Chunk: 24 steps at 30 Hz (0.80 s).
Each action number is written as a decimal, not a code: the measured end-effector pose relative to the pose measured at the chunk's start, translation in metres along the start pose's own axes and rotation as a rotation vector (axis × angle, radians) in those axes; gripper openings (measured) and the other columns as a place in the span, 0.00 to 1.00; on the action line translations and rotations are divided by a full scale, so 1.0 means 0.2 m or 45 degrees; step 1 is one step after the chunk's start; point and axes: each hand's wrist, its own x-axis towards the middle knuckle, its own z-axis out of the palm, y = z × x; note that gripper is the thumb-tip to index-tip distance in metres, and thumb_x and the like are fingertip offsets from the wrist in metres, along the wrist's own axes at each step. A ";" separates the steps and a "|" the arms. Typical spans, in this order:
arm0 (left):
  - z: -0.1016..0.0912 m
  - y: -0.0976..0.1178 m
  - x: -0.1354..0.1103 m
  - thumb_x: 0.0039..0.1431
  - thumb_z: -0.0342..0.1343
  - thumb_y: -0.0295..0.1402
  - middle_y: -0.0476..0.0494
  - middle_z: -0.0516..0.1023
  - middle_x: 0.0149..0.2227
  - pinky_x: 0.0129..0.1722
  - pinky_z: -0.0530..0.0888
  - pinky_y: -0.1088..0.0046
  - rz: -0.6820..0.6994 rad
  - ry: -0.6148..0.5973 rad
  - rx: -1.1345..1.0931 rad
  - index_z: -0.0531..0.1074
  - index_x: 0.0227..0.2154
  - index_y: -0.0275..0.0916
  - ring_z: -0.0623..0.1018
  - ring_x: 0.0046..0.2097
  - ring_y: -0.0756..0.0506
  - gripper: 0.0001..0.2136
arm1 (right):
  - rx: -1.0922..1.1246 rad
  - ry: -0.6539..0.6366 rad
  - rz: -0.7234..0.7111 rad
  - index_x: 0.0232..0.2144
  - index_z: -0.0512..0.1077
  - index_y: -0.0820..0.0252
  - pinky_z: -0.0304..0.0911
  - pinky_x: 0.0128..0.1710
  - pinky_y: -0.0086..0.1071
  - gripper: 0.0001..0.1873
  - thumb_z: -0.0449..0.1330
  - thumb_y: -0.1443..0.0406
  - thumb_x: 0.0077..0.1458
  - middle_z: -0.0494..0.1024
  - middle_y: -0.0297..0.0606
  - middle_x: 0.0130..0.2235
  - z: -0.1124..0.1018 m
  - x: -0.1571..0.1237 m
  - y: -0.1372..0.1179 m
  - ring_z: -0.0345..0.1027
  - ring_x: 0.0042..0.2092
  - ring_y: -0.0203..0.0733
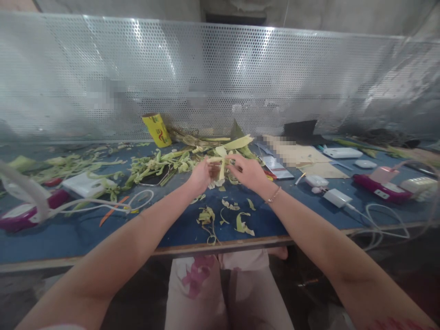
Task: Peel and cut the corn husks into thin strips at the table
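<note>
Above the middle of the blue table (192, 229), both my hands work on a pale green strip of leaf (222, 168). My left hand (201, 176) has its fingers bent around the strip's left end. From the right, my right hand (246, 172) pinches the same strip, a ring on one finger. Just beyond lies a long pale leaf piece (240, 143). A heap of curled green leaf strips (184, 162) spreads to the left of my hands. Loose scraps (244, 224) lie between my arms. Parts of the strip are covered by my fingers.
A yellow tube (158, 130) stands tilted near the perforated metal panel (220, 78). At right are cardboard sheets (305, 156), a white charger (337, 198) with cable and a purple power strip (381, 189). A dark phone (156, 176) sits left, partly under leaves.
</note>
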 end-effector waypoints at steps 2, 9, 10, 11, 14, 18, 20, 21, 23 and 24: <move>-0.02 -0.02 0.03 0.57 0.44 0.35 0.45 0.71 0.29 0.33 0.71 0.70 0.213 0.153 0.180 0.66 0.35 0.35 0.71 0.29 0.50 0.10 | -0.005 0.106 0.081 0.46 0.67 0.60 0.48 0.25 0.28 0.16 0.51 0.61 0.58 0.67 0.30 0.19 0.00 0.01 0.00 0.58 0.21 0.35; 0.00 -0.07 -0.02 0.48 0.57 0.36 0.34 0.59 0.57 0.51 0.66 0.62 0.855 -0.196 0.912 0.51 0.57 0.39 0.65 0.55 0.41 0.33 | 0.176 0.251 0.127 0.44 0.64 0.61 0.50 0.25 0.28 0.14 0.50 0.61 0.57 0.61 0.26 0.17 0.06 0.01 -0.01 0.56 0.20 0.35; 0.00 -0.07 -0.03 0.50 0.56 0.38 0.33 0.59 0.57 0.52 0.65 0.61 0.870 -0.236 0.940 0.49 0.58 0.38 0.64 0.56 0.40 0.34 | 0.209 0.232 0.131 0.44 0.64 0.61 0.51 0.25 0.28 0.14 0.50 0.62 0.56 0.61 0.26 0.17 0.06 0.00 -0.02 0.57 0.20 0.35; 0.00 -0.08 -0.03 0.51 0.54 0.41 0.33 0.60 0.57 0.52 0.65 0.62 0.873 -0.250 0.956 0.49 0.57 0.38 0.65 0.56 0.40 0.33 | 0.229 0.209 0.127 0.45 0.63 0.61 0.52 0.25 0.28 0.14 0.50 0.63 0.56 0.62 0.26 0.17 0.07 0.00 -0.03 0.57 0.20 0.36; -0.01 -0.08 -0.03 0.56 0.48 0.45 0.36 0.68 0.49 0.49 0.66 0.63 0.874 -0.154 0.989 0.57 0.52 0.36 0.70 0.50 0.42 0.25 | 0.214 0.124 0.067 0.47 0.62 0.61 0.53 0.26 0.29 0.16 0.51 0.66 0.54 0.67 0.28 0.20 0.07 -0.02 -0.07 0.61 0.22 0.37; 0.00 -0.06 -0.05 0.57 0.46 0.45 0.43 0.72 0.36 0.43 0.66 0.68 0.844 0.026 0.976 0.66 0.39 0.38 0.72 0.41 0.44 0.16 | 0.173 0.002 -0.026 0.48 0.61 0.60 0.55 0.27 0.30 0.18 0.51 0.65 0.55 0.72 0.33 0.26 0.08 -0.03 -0.10 0.65 0.25 0.39; 0.01 -0.04 -0.06 0.56 0.48 0.44 0.45 0.71 0.32 0.40 0.65 0.71 0.794 0.083 0.909 0.68 0.34 0.39 0.71 0.38 0.45 0.13 | 0.169 -0.023 -0.043 0.48 0.61 0.60 0.55 0.26 0.30 0.18 0.51 0.65 0.55 0.72 0.33 0.26 0.08 -0.03 -0.10 0.64 0.25 0.39; 0.02 -0.03 -0.07 0.56 0.49 0.43 0.46 0.71 0.30 0.38 0.64 0.72 0.772 0.104 0.867 0.68 0.31 0.39 0.70 0.37 0.45 0.12 | 0.170 -0.024 -0.059 0.48 0.61 0.61 0.56 0.27 0.30 0.18 0.51 0.65 0.55 0.72 0.34 0.26 0.08 -0.03 -0.10 0.64 0.26 0.39; 0.03 -0.03 -0.07 0.56 0.50 0.40 0.48 0.68 0.27 0.35 0.62 0.73 0.750 0.150 0.789 0.68 0.27 0.39 0.68 0.34 0.46 0.10 | 0.173 0.018 -0.121 0.47 0.62 0.61 0.58 0.29 0.31 0.17 0.53 0.63 0.54 0.72 0.36 0.29 0.07 -0.03 -0.09 0.65 0.28 0.40; 0.03 -0.03 -0.08 0.56 0.51 0.39 0.48 0.67 0.25 0.34 0.61 0.74 0.748 0.172 0.763 0.67 0.25 0.39 0.67 0.32 0.47 0.10 | 0.176 0.057 -0.159 0.46 0.62 0.61 0.60 0.31 0.32 0.17 0.54 0.63 0.54 0.72 0.38 0.31 0.07 -0.03 -0.09 0.65 0.30 0.40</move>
